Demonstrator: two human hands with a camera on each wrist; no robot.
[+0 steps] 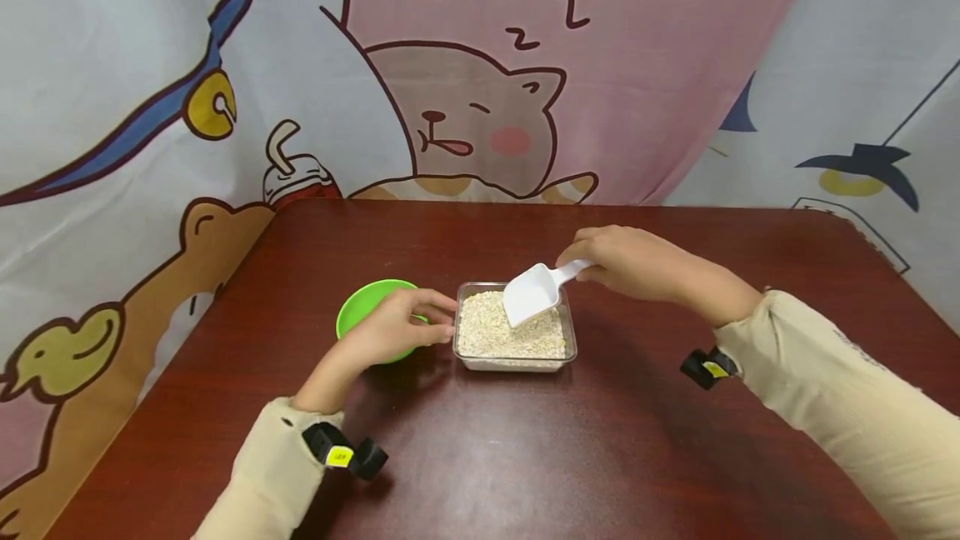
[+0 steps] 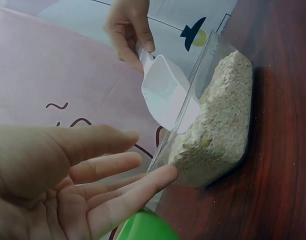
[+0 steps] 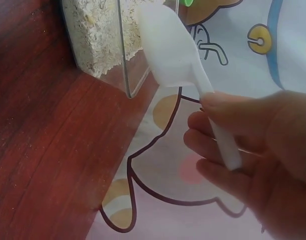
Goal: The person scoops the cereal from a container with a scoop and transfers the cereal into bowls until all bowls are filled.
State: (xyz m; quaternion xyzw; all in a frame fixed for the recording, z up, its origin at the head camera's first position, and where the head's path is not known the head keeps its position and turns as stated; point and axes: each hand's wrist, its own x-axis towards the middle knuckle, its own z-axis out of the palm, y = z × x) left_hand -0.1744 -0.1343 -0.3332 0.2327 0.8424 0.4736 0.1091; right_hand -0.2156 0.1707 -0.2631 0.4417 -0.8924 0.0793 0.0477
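Observation:
A clear plastic tub (image 1: 571,332) (image 2: 208,55) (image 3: 124,60) full of pale oat flakes (image 1: 495,332) (image 2: 218,125) (image 3: 90,30) sits mid-table. My right hand (image 1: 630,261) (image 3: 253,150) (image 2: 127,25) pinches the handle of a white scoop (image 1: 534,290) (image 2: 165,92) (image 3: 170,50), whose mouth tilts down onto the flakes. My left hand (image 1: 401,323) (image 2: 78,175) has straight fingers touching the tub's left wall and holds nothing. A green bowl (image 1: 360,307) (image 2: 143,227) stands just left of the tub, partly under that hand.
The dark red table (image 1: 525,457) runs to a cartoon-print curtain (image 1: 465,73) behind and at both sides. Scattered flake dust lies on the wood by the tub (image 3: 23,145). Black wrist cameras (image 1: 341,452) (image 1: 705,367) are strapped to both sleeves.

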